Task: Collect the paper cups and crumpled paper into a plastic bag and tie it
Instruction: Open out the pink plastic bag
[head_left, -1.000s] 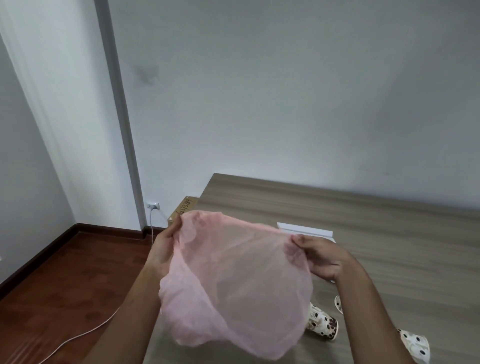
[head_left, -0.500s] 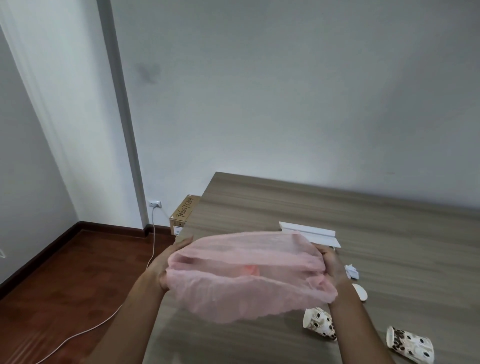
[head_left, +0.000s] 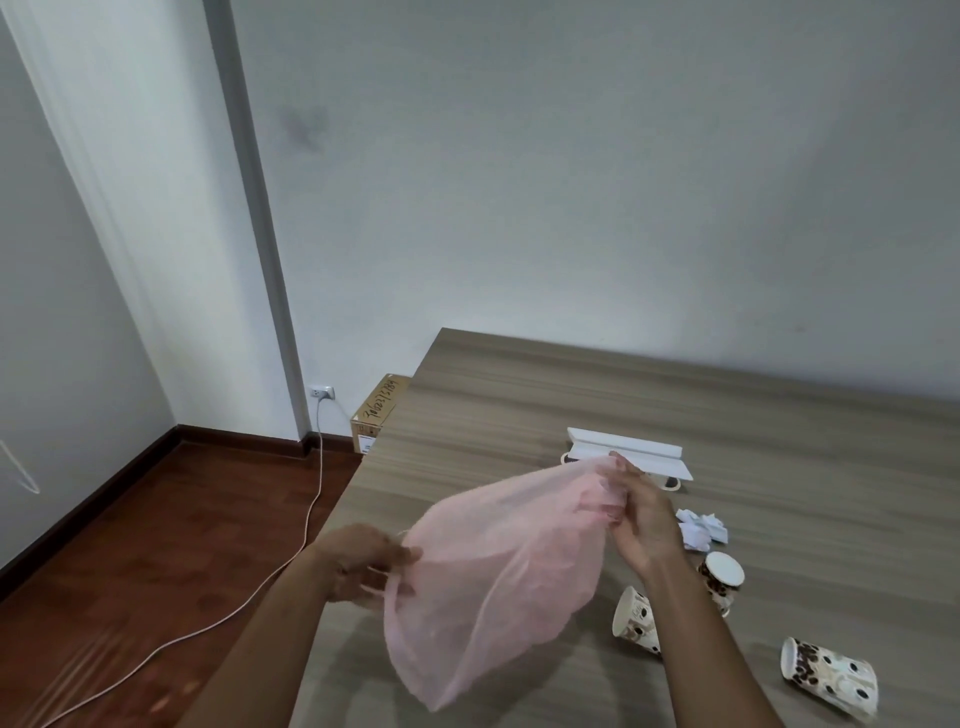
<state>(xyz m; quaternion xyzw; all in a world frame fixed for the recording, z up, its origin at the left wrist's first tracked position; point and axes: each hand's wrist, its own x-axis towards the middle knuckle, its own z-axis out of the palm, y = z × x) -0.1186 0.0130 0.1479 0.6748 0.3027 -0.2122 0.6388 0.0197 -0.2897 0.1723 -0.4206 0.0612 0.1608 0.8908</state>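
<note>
Head view shows us holding a thin, translucent pink plastic bag (head_left: 498, 566) in the air over the near-left part of the grey wood-grain table (head_left: 519, 405). Our right hand (head_left: 641, 519) pinches a gathered bunch of the film at the bag's upper right end. Our left hand (head_left: 363, 561) sits at the bag's left edge with fingers loosely bent; a fold seems caught between thumb and fingers, though blur keeps us from being sure how firm that hold is.

We judge the bag very light and completely limp: it billows, sags below our hands, and will drift with any air. Slick film slips from a loose pinch, so we should take hold at the rim, one hand on each side of the mouth, and spread it open.

Nothing is inside yet, as far as we can see. To our right on the table lie the white crumpled paper (head_left: 698, 530) and three brown-spotted paper cups: one with its mouth towards us (head_left: 721, 577), one on its side (head_left: 635, 618) just beside our right forearm, and one toppled (head_left: 828, 675) farther right. These should be light too; the cups crush easily, so we would grip them gently around the wall or rim. The paper wad can simply be scooped.
</note>
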